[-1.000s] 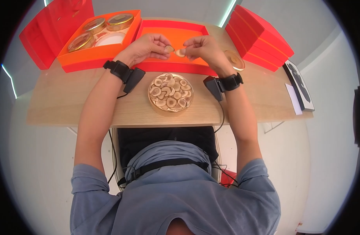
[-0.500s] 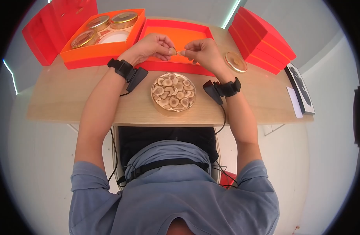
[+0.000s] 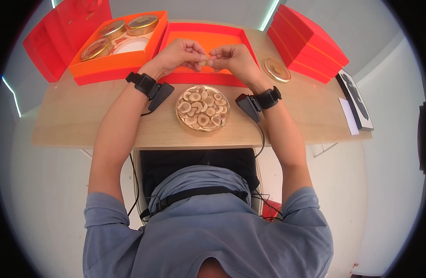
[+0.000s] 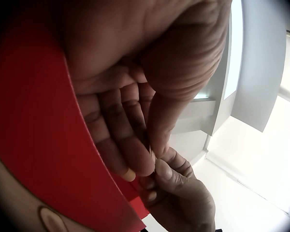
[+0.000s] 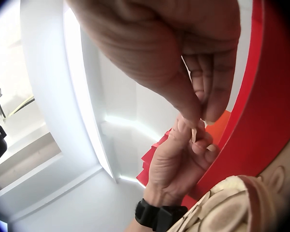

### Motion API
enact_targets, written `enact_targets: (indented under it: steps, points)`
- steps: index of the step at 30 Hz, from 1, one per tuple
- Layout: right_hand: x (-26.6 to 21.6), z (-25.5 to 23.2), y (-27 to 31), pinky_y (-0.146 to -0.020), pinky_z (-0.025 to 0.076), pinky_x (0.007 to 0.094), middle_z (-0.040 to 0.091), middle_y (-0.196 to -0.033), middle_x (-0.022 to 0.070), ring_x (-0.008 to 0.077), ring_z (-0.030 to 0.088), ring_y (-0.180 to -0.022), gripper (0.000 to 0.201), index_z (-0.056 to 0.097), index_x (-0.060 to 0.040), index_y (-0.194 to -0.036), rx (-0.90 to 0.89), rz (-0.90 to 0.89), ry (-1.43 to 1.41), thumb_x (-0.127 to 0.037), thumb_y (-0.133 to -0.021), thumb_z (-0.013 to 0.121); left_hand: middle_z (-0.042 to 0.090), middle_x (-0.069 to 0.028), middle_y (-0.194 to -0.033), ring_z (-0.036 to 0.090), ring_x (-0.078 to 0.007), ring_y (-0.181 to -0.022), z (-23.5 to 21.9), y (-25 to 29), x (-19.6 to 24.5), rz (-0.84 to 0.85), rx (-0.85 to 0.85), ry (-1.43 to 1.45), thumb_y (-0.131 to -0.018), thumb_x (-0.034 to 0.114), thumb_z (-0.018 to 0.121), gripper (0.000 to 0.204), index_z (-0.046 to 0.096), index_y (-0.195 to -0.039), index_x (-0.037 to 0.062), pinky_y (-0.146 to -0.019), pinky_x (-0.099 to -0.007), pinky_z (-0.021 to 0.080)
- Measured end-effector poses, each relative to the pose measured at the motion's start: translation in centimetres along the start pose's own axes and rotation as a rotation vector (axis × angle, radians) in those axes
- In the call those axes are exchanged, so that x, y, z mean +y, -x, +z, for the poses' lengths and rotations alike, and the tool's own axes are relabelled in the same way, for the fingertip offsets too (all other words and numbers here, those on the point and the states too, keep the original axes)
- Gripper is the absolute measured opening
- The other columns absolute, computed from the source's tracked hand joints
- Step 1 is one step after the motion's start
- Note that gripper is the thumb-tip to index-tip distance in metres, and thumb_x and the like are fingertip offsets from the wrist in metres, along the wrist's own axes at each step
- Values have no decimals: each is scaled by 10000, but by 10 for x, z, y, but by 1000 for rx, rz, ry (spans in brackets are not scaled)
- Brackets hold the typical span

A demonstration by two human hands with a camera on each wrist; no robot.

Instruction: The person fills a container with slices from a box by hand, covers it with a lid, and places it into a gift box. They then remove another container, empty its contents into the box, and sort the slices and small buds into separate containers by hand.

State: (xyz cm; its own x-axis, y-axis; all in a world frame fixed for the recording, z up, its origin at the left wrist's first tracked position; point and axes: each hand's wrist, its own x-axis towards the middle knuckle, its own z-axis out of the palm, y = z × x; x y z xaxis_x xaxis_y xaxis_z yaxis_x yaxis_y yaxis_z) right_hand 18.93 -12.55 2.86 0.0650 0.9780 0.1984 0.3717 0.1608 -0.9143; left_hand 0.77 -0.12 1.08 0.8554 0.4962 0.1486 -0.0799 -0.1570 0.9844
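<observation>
My left hand (image 3: 176, 56) and right hand (image 3: 240, 61) meet fingertip to fingertip over the near part of an open red box (image 3: 194, 79) with an orange inside. Each pinches with thumb and fingers at a small pale dried slice (image 5: 194, 134), mostly covered by the fingertips; whether it is one slice or two I cannot tell. Below the hands, near the table's front edge, stands a round gold-rimmed tin (image 3: 202, 133) heaped with brown-edged dried slices (image 3: 203, 119). In the left wrist view the right thumb overlaps the left fingertips.
At the left, an orange box (image 3: 150, 46) holds several gold-rimmed tins (image 3: 96, 49) beside a red bag (image 3: 67, 39). A clear gold-rimmed lid (image 3: 278, 70) lies right of the open box. Farther right are stacked red boxes (image 3: 310, 46), white paper (image 3: 347, 116) and a black framed panel (image 3: 356, 99).
Earlier, the hands stood slightly apart, each pinching a slice. Now the right hand has moved left until the fingertips meet. The tin of slices stays in place on the table.
</observation>
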Motion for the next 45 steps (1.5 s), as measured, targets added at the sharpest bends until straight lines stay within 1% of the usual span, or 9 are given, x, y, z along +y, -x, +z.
enact_targets:
  steps: [8, 14, 20, 25, 29, 32, 37, 41, 45]
  points:
    - [-1, 0, 1, -677, 562, 257, 675, -868, 114, 151, 665, -745, 312, 639, 91, -1030, -24, 33, -81, -89, -809, 764, 690, -62, -847, 681, -133, -727, 1, 0, 0, 16, 10, 24, -865, 150, 720, 204, 637, -1010, 34, -682, -246, 558]
    - [-7, -16, 3, -651, 544, 247, 678, -862, 110, 144, 663, -730, 336, 638, 94, -1040, 29, 2, -26, -123, -815, 761, 696, -75, -887, 684, -146, -759, -3, -1, -2, 33, 16, 55, -865, 141, 716, 215, 632, -1029, 31, -716, -266, 564]
    - [-9, 6, 6, -624, 546, 239, 679, -836, 90, 119, 651, -709, 258, 664, 80, -998, -2, -45, 50, -78, -814, 749, 697, -80, -873, 685, -145, -751, -2, -2, -1, 26, -32, 33, -871, 138, 710, 186, 624, -996, 31, -716, -279, 577]
    - [-10, 4, 5, -628, 557, 238, 676, -837, 87, 114, 648, -705, 237, 671, 78, -980, 4, -23, 19, -57, -805, 756, 700, -89, -883, 687, -141, -747, 3, 1, 3, 51, -39, 87, -875, 131, 704, 161, 624, -975, 33, -704, -284, 589]
    - [-14, 3, 7, -635, 562, 238, 674, -835, 89, 115, 648, -716, 256, 671, 81, -987, -2, 30, 11, -58, -796, 768, 702, -97, -900, 689, -146, -751, 2, -2, -1, 40, -24, 28, -880, 125, 697, 160, 634, -989, 27, -719, -283, 587]
    - [-15, 6, 8, -633, 560, 242, 672, -831, 93, 115, 645, -728, 268, 671, 83, -990, 60, 30, 36, -66, -793, 775, 704, -102, -921, 689, -153, -766, 1, -1, 1, 44, -36, 19, -881, 114, 690, 195, 648, -1038, 8, -732, -280, 582]
    - [-3, 5, 3, -645, 558, 253, 673, -827, 82, 119, 642, -737, 303, 674, 85, -991, 87, -42, 53, -114, -794, 789, 708, -109, -956, 692, -165, -799, 0, 0, 2, 67, -88, -36, -867, 88, 686, 288, 647, -1132, -17, -757, -278, 567]
    - [7, 5, -2, -652, 548, 272, 688, -824, 75, 122, 639, -724, 330, 683, 83, -978, 156, -167, 196, -157, -784, 801, 686, -84, -940, 693, -170, -803, 3, 0, 2, 65, -64, -26, -851, 84, 698, 302, 653, -1133, -12, -761, -278, 563]
    - [4, 7, 1, -662, 544, 278, 707, -815, 98, 129, 657, -718, 257, 691, 72, -971, 187, -204, 278, -118, -810, 755, 654, -59, -920, 692, -169, -800, 3, -2, -3, 49, -51, 1, -840, 81, 706, 308, 655, -1130, -11, -760, -278, 562]
